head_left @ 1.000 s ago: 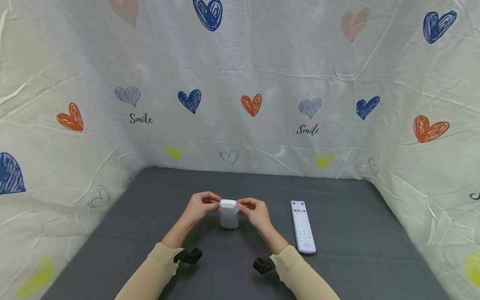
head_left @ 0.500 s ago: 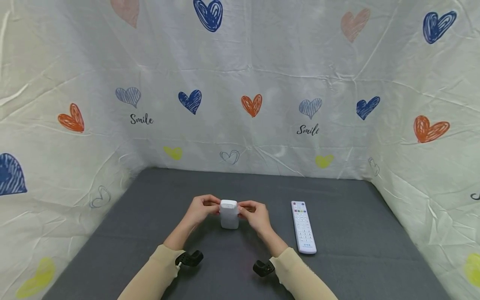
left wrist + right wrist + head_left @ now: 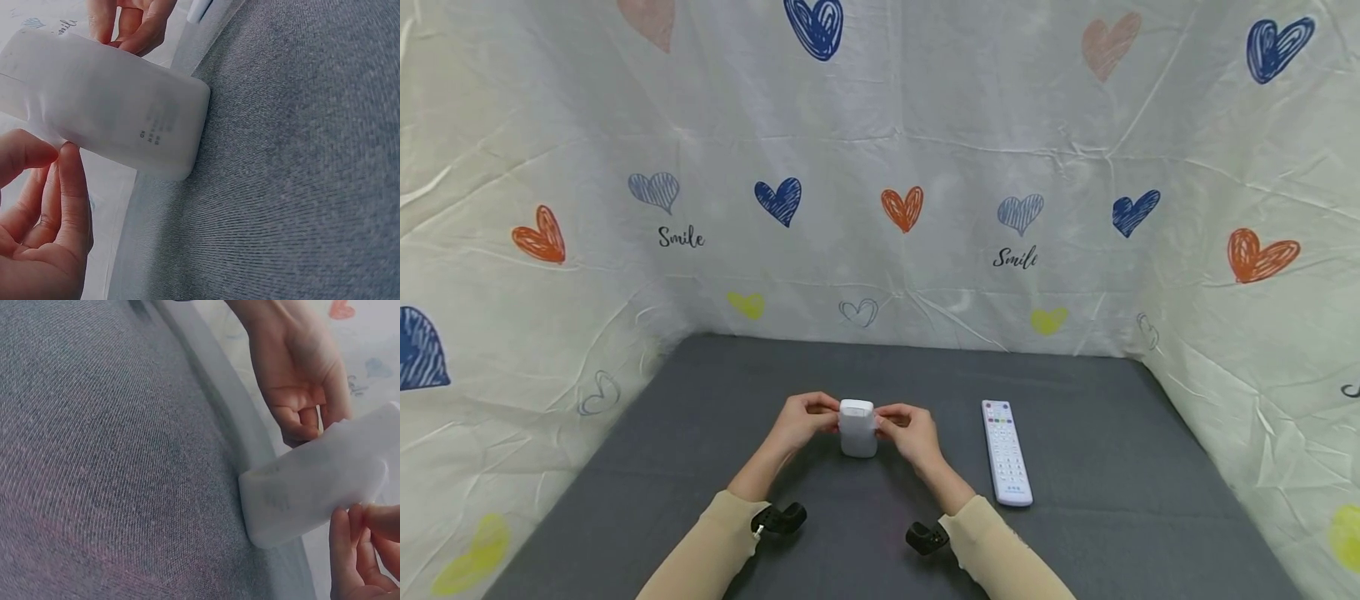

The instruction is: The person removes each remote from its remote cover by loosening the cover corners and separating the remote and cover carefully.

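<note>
Grey cloth (image 3: 1097,450) | white container (image 3: 858,437) | upright | long axis vertical

Right hand (image 3: 367,559) pinching white container (image 3: 300,487), left hand (image 3: 303,365)

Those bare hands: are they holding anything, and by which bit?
Yes, a white, rounded rectangular, plastic-looking case. The left hand and right hand pinch opposite sides, in its upper half.

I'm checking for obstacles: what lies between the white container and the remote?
The head view shows the right hand between them, pinching at the side of the white container, then bare gray surface across to the remote.
</note>
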A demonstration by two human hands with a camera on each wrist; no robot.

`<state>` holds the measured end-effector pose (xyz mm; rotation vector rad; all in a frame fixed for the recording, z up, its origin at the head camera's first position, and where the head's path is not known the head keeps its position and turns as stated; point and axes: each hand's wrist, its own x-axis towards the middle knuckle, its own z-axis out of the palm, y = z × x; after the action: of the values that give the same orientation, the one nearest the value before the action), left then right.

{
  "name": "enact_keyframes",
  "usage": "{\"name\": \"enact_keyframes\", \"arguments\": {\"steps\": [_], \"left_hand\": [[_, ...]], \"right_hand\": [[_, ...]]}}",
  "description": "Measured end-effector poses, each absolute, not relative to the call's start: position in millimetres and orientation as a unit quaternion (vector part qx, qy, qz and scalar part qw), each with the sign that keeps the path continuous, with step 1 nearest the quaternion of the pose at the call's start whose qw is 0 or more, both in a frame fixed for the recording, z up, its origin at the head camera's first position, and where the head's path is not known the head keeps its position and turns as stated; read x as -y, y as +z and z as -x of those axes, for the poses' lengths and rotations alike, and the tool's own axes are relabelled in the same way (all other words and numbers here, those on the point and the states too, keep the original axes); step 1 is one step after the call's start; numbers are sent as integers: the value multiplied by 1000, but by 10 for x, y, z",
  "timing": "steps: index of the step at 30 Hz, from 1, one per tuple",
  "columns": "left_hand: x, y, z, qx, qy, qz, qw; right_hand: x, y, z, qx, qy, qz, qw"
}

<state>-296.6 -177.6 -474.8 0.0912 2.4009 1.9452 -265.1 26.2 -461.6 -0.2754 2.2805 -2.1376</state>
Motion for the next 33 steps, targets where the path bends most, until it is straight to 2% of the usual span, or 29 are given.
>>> {"name": "enact_keyframes", "arguments": {"steps": [9, 18, 33], "left_hand": [[1744, -4604, 2849, -773, 632, -43, 37], [1764, -4818, 2948, -776, 630, -26, 29], [1745, -4884, 2941, -776, 630, -8, 23]], "right_hand": [[-228, -4825, 2763, -726, -683, 76, -10], [-216, -4820, 2751, -729, -681, 68, -13], [-200, -4811, 2718, -741, -669, 63, -22]]}}
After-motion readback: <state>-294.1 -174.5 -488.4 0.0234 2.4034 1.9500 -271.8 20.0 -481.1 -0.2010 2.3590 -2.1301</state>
